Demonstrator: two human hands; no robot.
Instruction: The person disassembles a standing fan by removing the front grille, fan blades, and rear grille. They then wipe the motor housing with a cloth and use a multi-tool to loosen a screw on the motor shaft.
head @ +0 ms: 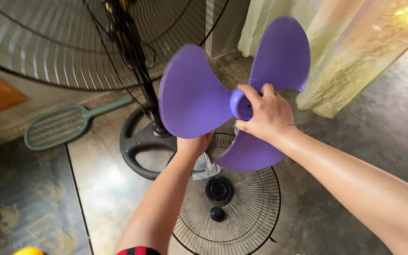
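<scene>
Purple plastic three-bladed fan propeller fills the middle of the frame, held up in the air above the floor by both hands. The right hand has its grip closed around the raised round hub at the centre of the blades, fingers curled over the rim and thumb below, which steadies the part from the front. The left hand comes up from underneath and behind the left blade; only the wrist and the heel of the palm show, so whether its grip is closed on the blade or merely propping it I cannot tell. Held this way, the propeller is tilted toward the camera, its open hub in view. Directly beneath it, lying flat on the grey concrete floor, is a round black wire fan guard with a black centre cap and a small black knob just below that cap; a bit of pale cloth shows just under the left wrist. In the upper left of the frame stands the black fan pole on its ring-shaped base, the rear wire guard spreading behind it. A green mesh-headed racket-shaped swatter lies on the floor at left, and pale curtains hang at upper right.
</scene>
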